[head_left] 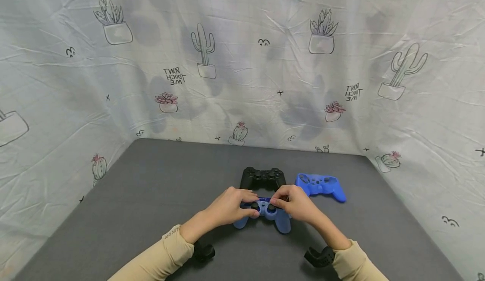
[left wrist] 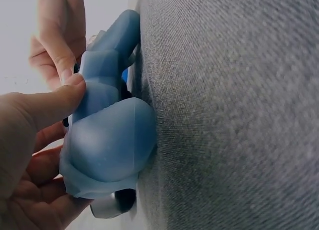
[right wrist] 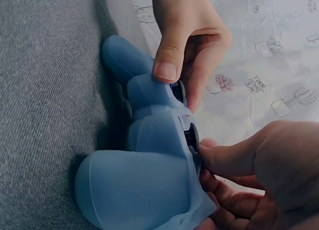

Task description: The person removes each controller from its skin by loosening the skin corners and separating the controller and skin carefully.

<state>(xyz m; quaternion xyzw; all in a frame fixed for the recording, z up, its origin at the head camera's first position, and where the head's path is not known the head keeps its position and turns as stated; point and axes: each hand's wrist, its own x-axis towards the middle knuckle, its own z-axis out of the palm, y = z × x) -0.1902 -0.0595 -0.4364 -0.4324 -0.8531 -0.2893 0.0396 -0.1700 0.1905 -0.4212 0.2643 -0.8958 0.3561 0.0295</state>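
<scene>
A blue game controller with black thumbsticks sits in a pale blue translucent silicone cover (head_left: 282, 224) on the table, its handles toward me. From the left, my left hand (head_left: 229, 205) grips it, thumb on the near edge by one stick and fingers over the far side. My right hand (head_left: 297, 205) pinches the cover's edge near the upper right corner, thumb and forefinger close to the other thumbstick (right wrist: 191, 136). The cover's rounded handle (left wrist: 112, 142) fills the middle of the left wrist view. The fingers hide much of the controller's top and both far corners.
Just behind stands a black game controller (head_left: 247, 180). A darker blue, hollow controller cover (head_left: 321, 187) lies to its right. The grey tabletop (head_left: 151, 188) meets a white curtain (head_left: 242, 83) printed with potted cacti at the back and sides.
</scene>
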